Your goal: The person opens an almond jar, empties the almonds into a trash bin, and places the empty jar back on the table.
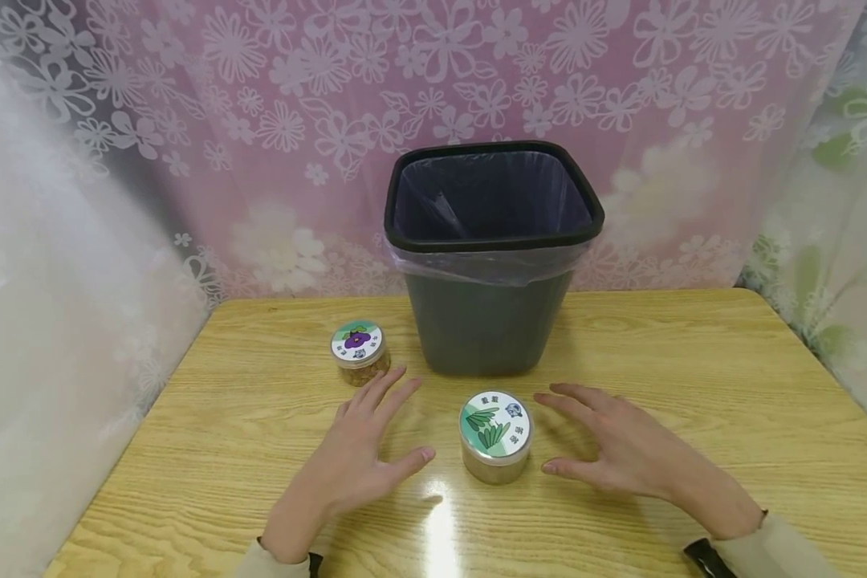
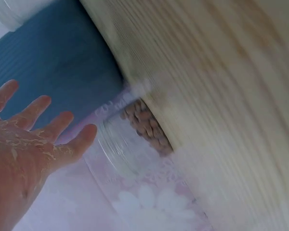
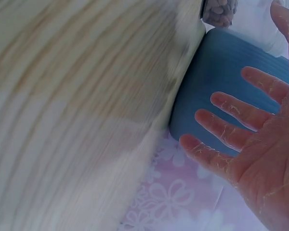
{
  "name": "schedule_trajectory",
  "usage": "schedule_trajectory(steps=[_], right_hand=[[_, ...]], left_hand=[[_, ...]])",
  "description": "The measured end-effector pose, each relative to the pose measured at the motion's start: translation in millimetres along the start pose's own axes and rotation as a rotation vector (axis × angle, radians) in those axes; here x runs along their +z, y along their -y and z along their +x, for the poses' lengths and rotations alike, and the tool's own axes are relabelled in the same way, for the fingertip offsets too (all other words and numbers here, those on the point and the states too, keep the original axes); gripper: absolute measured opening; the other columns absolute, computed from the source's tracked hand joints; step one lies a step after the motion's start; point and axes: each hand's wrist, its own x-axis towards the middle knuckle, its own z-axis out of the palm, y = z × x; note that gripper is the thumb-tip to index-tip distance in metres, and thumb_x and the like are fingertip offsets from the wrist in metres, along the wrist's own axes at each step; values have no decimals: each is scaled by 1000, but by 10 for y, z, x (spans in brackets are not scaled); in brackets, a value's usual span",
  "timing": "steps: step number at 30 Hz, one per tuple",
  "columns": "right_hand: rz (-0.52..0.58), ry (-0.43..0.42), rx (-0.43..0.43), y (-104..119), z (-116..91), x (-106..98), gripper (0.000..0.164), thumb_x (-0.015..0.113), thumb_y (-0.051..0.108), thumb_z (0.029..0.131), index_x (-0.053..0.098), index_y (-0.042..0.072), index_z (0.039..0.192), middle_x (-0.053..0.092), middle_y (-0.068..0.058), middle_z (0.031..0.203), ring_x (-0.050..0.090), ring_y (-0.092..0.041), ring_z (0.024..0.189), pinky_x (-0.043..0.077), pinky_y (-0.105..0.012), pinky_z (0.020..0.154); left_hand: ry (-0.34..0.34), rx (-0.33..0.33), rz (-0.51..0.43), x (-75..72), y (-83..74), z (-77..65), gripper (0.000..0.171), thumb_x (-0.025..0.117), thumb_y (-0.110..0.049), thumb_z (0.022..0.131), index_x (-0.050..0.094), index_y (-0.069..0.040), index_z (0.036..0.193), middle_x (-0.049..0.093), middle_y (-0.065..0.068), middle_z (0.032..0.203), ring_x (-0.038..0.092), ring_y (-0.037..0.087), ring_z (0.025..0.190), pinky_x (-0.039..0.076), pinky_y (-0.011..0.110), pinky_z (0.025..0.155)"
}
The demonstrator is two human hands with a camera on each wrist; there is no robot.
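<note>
A round clear jar [image 1: 494,437] with green plants on its white-and-green lid stands upright between my two hands. On its left, my left hand [image 1: 364,453] hovers with fingers spread and thumb apart from the jar. To its right is my right hand [image 1: 614,441], palm turned inward, fingers loosely extended and holding nothing. A second jar [image 1: 359,353], with a purple flower on its lid, stands just beyond my left fingertips. In the left wrist view, this second jar [image 2: 139,130] shows brown pieces inside. Extended fingers [image 3: 226,127] show in the right wrist view against the bin.
A dark grey-green trash bin [image 1: 487,321], lined with a clear plastic bag, stands at the back middle of the wooden table [image 1: 260,433]. Behind it hangs a pink floral curtain [image 1: 296,160]. Pale sheeting [image 1: 50,281] borders the left side.
</note>
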Motion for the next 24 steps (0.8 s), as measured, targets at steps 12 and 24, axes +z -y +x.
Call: schedule_trajectory(steps=[12,24], right_hand=[[-26,5,-38,57,68,78,75,70,69,84,58,25,144,63,-13,139,65,-39,120,56,-60,94],[-38,-13,-65,53,57,131,74,68,70,84,62,22,140,65,-11,135,67,-35,116,57,-58,90]], left_hand=[[54,8,-162,115,-191,119,78,66,-61,90,30,-47,157,30,-11,167,31,22,154,34,63,118],[119,69,-135,216,-346,281,76,67,-63,88,30,-52,155,32,-13,166,34,23,152,36,59,118]])
